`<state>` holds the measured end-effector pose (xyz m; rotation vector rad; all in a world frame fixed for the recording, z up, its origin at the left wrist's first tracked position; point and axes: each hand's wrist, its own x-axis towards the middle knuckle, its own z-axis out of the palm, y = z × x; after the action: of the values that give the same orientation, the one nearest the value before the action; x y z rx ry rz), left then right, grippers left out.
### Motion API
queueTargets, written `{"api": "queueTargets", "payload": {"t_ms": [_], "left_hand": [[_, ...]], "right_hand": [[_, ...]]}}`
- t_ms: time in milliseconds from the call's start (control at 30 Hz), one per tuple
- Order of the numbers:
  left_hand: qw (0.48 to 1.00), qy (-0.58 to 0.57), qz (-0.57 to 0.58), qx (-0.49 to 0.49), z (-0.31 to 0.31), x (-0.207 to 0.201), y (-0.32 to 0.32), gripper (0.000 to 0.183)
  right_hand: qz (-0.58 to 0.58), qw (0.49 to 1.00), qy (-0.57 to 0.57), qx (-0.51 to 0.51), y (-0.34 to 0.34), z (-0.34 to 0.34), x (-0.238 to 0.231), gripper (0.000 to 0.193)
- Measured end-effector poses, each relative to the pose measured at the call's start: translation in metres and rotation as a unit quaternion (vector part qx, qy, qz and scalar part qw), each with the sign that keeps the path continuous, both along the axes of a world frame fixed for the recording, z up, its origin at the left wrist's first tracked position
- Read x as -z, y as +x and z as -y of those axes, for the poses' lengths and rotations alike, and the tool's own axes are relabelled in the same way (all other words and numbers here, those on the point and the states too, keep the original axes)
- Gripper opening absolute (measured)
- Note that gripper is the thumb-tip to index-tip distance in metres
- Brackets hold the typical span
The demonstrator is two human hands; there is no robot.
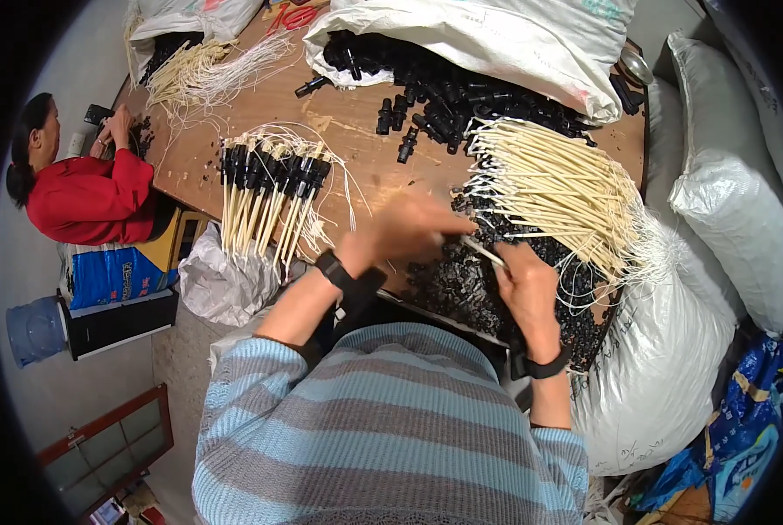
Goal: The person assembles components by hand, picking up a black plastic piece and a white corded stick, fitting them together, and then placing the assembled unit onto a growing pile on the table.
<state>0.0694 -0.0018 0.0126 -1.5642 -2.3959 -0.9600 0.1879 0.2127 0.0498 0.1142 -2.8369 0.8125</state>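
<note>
My right hand (527,293) is closed around a thin cream rod (486,252), which points up and left. Smeared by motion, my left hand (407,226) is near the rod's far end; its grip cannot be made out. Below both hands lies a heap of small black pieces (466,293). Beside my right hand rests a big bundle of cream rods (558,184) with white threads at their ends. To the left, a row of cream rods with black tubular fittings (273,188) hangs partly over the table's near edge, with loose white threads around them.
Loose black fittings (435,109) spill from a white woven sack (496,39) onto the brown table (356,157). Full white sacks (728,192) crowd the right side. A person in red (94,192) works at the left, near threaded cream rods (190,79).
</note>
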Motion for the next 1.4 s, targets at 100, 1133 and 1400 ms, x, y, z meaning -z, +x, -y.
{"api": "queueTargets", "payload": {"t_ms": [100,1133,1400], "left_hand": [[0.982,-0.163,0.061,0.067,-0.025,-0.037,0.029,0.034],[0.982,-0.012,0.149,-0.115,-0.011,-0.011,0.027,0.046],[0.978,0.018,0.194,-0.078,-0.020,-0.014,0.033,0.043]], "right_hand": [[0.029,0.997,0.014,0.068,-0.014,0.018,0.008,0.017],[-0.065,0.996,-0.066,-0.008,-0.014,0.025,0.016,0.015],[-0.005,0.993,-0.122,-0.002,-0.010,0.030,0.018,0.016]]}}
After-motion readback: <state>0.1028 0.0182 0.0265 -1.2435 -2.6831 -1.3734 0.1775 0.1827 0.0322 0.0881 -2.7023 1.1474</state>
